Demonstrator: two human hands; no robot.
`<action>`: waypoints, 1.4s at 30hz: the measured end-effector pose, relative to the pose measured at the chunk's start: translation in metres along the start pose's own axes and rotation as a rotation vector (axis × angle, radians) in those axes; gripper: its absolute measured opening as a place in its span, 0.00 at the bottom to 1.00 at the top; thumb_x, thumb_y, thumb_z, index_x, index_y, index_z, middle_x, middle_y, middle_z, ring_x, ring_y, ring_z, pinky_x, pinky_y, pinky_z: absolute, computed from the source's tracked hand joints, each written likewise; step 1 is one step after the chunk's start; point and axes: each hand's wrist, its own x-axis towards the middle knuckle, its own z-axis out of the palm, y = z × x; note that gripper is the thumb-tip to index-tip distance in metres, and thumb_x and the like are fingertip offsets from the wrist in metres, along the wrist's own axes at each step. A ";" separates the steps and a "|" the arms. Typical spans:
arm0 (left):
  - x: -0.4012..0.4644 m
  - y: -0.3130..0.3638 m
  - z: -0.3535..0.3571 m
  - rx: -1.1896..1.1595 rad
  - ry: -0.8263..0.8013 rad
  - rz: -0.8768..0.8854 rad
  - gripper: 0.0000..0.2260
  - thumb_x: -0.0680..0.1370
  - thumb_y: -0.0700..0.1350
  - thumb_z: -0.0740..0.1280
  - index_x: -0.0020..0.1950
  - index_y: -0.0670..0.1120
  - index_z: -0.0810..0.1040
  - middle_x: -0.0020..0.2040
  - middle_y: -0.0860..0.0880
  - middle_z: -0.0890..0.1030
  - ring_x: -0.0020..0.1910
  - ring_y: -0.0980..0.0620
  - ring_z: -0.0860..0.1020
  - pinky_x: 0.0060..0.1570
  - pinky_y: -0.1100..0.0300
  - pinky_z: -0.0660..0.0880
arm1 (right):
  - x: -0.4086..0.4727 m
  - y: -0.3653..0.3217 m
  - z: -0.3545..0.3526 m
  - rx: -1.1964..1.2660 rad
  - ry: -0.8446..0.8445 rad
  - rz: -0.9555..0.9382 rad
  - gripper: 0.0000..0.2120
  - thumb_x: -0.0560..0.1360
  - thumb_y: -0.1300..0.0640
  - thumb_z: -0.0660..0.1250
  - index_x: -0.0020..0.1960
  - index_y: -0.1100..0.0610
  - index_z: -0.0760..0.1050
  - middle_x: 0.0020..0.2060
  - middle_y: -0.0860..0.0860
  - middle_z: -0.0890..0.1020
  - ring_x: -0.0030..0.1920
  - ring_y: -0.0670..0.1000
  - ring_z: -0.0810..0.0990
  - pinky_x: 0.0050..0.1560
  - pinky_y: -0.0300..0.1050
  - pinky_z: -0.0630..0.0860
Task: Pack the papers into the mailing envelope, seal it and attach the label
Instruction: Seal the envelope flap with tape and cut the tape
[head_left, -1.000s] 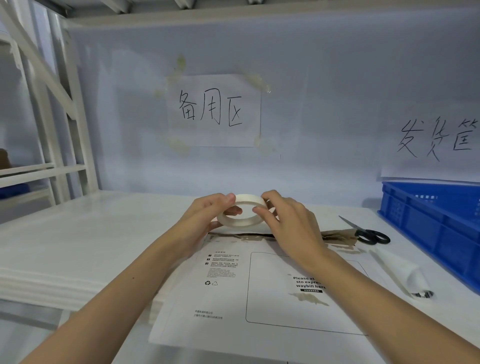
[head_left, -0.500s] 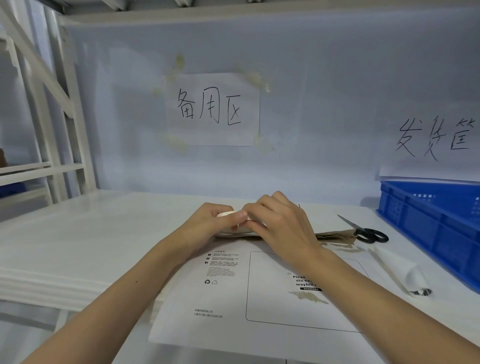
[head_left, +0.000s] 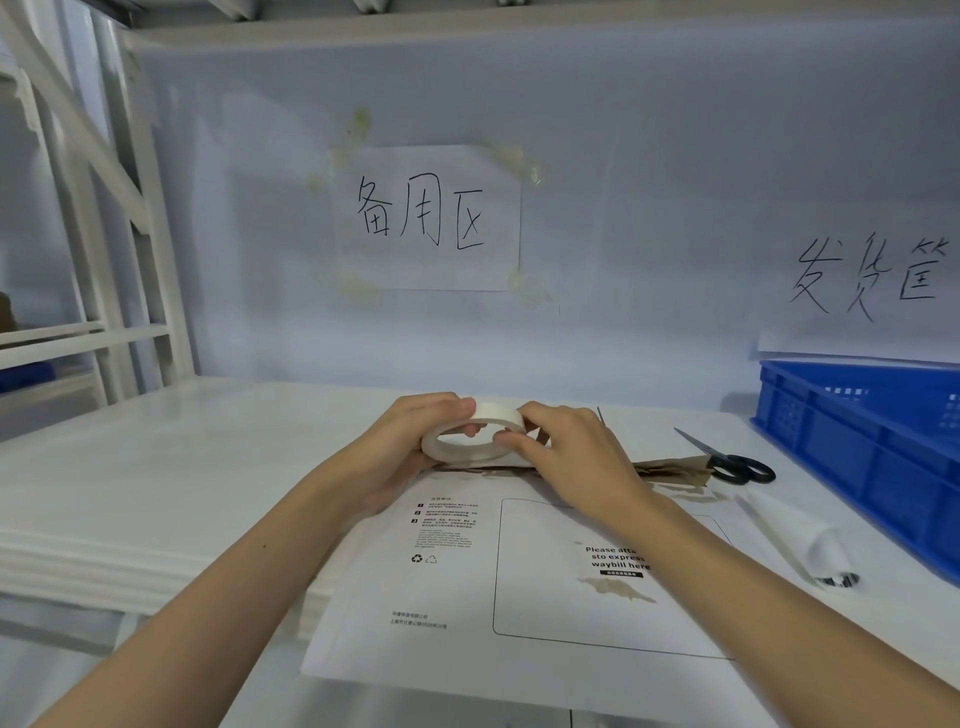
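**Tape roll in both hands, above envelope top**

Centre frame: I see the left hand (head_left: 415, 441) curled round the tape roll (head_left: 470, 436), the right hand (head_left: 576, 457) pinching its near rim. Roll looks light, rigid, pale; I'd grip the outer band and pick the free end. Below lies the mailing envelope (head_left: 519, 597), white, flat, printed waybill box, probably flexible and slick. Scissors (head_left: 727, 462) right.

White table (head_left: 171, 467) bearing mailing envelope (head_left: 467, 623), scissors (head_left: 735, 466), blue crate (head_left: 857, 447), rolled paper (head_left: 800, 540)
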 end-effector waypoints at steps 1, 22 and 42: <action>0.001 -0.001 0.000 -0.014 0.003 -0.005 0.11 0.76 0.49 0.67 0.39 0.43 0.77 0.44 0.43 0.76 0.45 0.45 0.74 0.49 0.52 0.70 | 0.001 0.000 0.000 -0.009 0.023 0.000 0.14 0.77 0.41 0.63 0.44 0.51 0.76 0.36 0.47 0.80 0.40 0.51 0.77 0.42 0.49 0.74; 0.004 -0.008 -0.001 0.061 -0.100 -0.025 0.11 0.71 0.41 0.59 0.42 0.37 0.78 0.42 0.43 0.80 0.41 0.48 0.77 0.43 0.55 0.74 | -0.004 -0.010 -0.004 -0.196 0.354 -0.361 0.16 0.78 0.48 0.59 0.58 0.51 0.80 0.40 0.50 0.74 0.40 0.50 0.71 0.27 0.45 0.70; 0.004 -0.008 0.002 -0.042 -0.138 -0.063 0.12 0.70 0.34 0.61 0.51 0.39 0.79 0.39 0.38 0.80 0.40 0.42 0.78 0.50 0.48 0.77 | 0.005 0.008 0.004 0.139 0.038 0.113 0.16 0.76 0.39 0.56 0.41 0.49 0.73 0.34 0.50 0.78 0.36 0.53 0.75 0.42 0.56 0.75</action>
